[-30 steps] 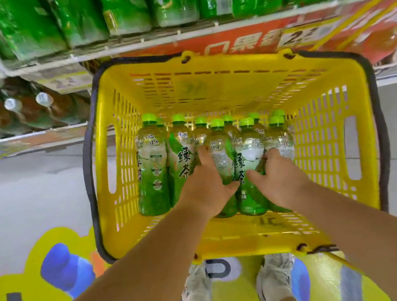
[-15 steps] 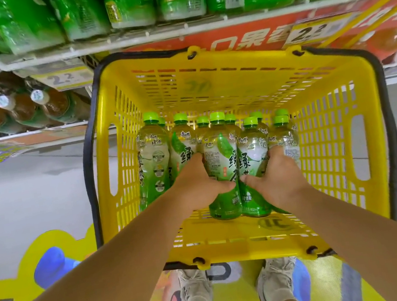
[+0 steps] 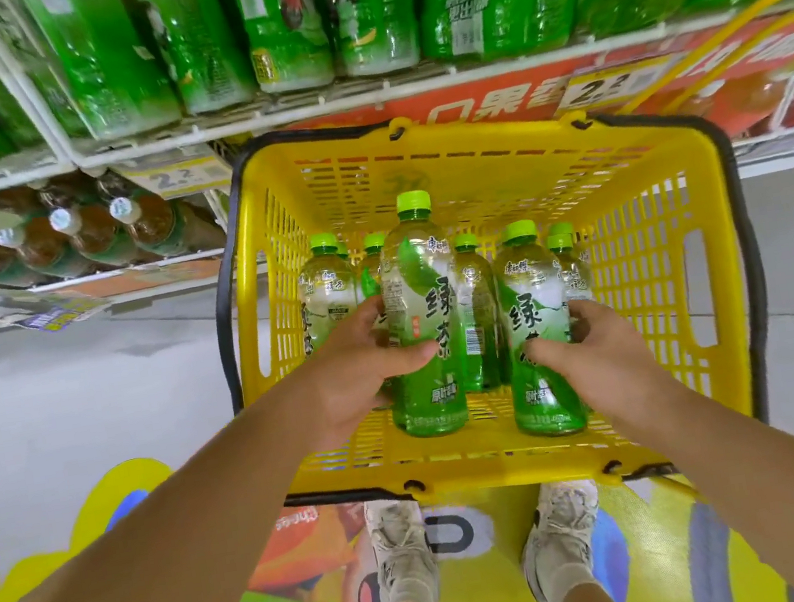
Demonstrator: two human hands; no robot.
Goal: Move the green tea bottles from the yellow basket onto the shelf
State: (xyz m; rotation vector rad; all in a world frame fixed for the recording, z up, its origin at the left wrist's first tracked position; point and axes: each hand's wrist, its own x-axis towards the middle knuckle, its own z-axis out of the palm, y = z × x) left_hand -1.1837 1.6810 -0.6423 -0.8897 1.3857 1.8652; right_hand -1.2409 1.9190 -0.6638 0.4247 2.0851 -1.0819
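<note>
1. Left hand (image 3: 359, 369): fingers curled round a green tea bottle (image 3: 421, 317), long axis upright, cap up, standing highest.
2. Right hand (image 3: 595, 352): fingers wrap a second bottle (image 3: 537, 330), upright, within the yellow basket (image 3: 630, 211).

We see glossy clear plastic green tea bottles (image 3: 420, 318) with smooth caps, a perforated matt plastic yellow basket (image 3: 644, 230), and a white wire metal shelf (image 3: 352, 94).
</note>
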